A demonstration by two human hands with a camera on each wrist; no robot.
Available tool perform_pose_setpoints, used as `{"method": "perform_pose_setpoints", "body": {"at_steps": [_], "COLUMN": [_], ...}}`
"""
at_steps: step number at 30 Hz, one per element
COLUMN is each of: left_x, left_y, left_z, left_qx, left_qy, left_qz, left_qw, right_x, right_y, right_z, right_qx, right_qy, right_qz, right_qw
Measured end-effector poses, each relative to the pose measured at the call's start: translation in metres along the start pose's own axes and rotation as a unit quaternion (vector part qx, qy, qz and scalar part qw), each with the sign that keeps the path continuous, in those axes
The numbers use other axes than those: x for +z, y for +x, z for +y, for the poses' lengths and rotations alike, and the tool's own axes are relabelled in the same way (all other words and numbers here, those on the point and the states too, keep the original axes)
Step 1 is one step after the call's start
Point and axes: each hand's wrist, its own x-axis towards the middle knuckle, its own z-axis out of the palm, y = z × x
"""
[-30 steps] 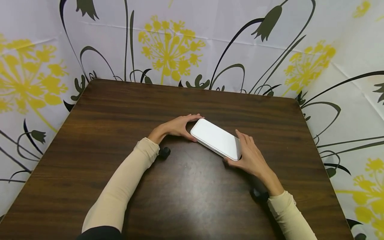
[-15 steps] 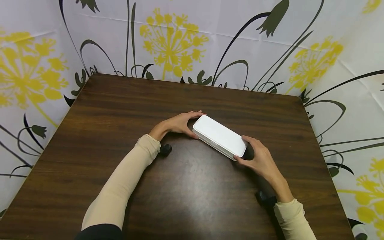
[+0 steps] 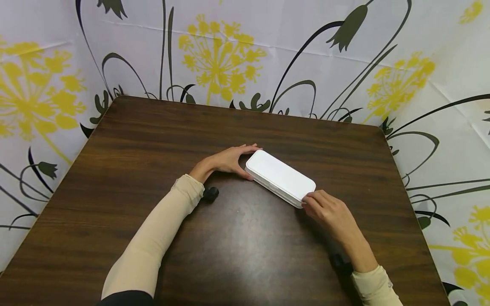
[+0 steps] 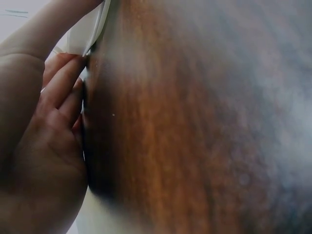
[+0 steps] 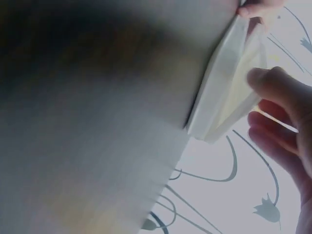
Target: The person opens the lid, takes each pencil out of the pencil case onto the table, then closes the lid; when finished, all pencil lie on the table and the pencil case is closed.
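A white rectangular hinged case [image 3: 281, 176] lies slantwise on the dark wooden table, its plain lid facing up. My left hand [image 3: 226, 161] grips its far left end, thumb along the near side and fingers round the back. At the near right corner, the bunched fingers of my right hand [image 3: 333, 210] pinch the lid's edge. From the right wrist, the case [image 5: 226, 83] shows a wedge-shaped gap between lid and base, with the thumb of my right hand [image 5: 285, 109] at the lid's edge. In the left wrist view my left palm [image 4: 48, 136] hides most of the case.
The brown wood-grain table [image 3: 153, 140] reaches back to a white curtain [image 3: 291, 51] printed with yellow and dark green flowers. A black wrist device [image 3: 210, 194] sits under my left wrist, and another black device [image 3: 340, 263] under my right.
My right hand has gone from spanning the case's right end to its near right corner, fingers drawn together on the lid's edge. The left hand keeps its grip on the other end.
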Motion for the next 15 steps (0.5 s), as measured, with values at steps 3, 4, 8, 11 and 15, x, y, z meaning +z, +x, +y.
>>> {"method": "perform_pose_setpoints", "body": {"at_steps": [3,4,8,11,15], "left_x": [0.002,0.003,0.003,0.002,0.003], "left_y": [0.002,0.002,0.003,0.002,0.0], "left_z": [0.001,0.002,0.002,0.002,0.002], "left_qx": [-0.003,-0.007,-0.011,-0.013,-0.016], "left_qy": [-0.001,-0.001,0.004,0.006,0.003], "left_qz": [-0.004,-0.004,-0.003,-0.001,-0.001], "left_qw": [1.0,1.0,0.9999,0.9999,0.9999], "right_x": [-0.004,-0.006,-0.014,-0.012,-0.001], "right_y": [-0.004,-0.004,-0.001,0.006,0.016], "right_z": [0.003,0.005,0.018,0.035,0.064], "right_qx": [0.0,0.008,0.091,0.191,0.336], "right_qy": [0.0,0.004,0.043,0.086,0.12], "right_qz": [0.023,0.036,0.111,0.182,0.226], "right_qw": [0.9997,0.9993,0.9888,0.9606,0.9062]}}
